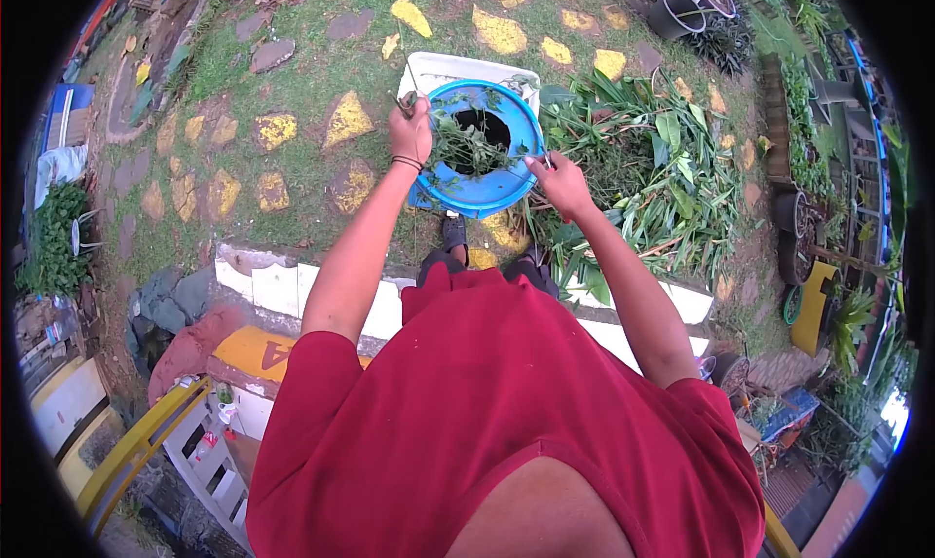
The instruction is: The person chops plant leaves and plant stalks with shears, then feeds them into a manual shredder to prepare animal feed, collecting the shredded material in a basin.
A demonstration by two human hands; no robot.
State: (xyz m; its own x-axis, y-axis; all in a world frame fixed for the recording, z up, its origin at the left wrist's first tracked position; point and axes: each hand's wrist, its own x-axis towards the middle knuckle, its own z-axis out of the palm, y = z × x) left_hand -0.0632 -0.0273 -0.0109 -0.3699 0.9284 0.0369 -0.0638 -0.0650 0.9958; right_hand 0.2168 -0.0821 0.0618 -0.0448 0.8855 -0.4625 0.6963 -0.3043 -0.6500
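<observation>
My left hand (pixel 411 130) is closed round thin green stems at the upper left rim of a round blue container (pixel 520 112). Leafy cuttings (pixel 458 141) lie across its lid, partly over the dark round opening. At the container's right rim, my right hand (pixel 559 182) is closed on a small tool that looks like shears (pixel 548 161), mostly hidden by the fingers. Behind the container shows a white plastic piece (pixel 438 64).
A large heap of cut leaves (pixel 672 168) lies on the grass right of the container. Yellow-painted stones (pixel 349 120) dot the lawn. A low white-topped wall (pixel 276 287) runs near my feet. A dark pot (pixel 674 15) stands at the upper right.
</observation>
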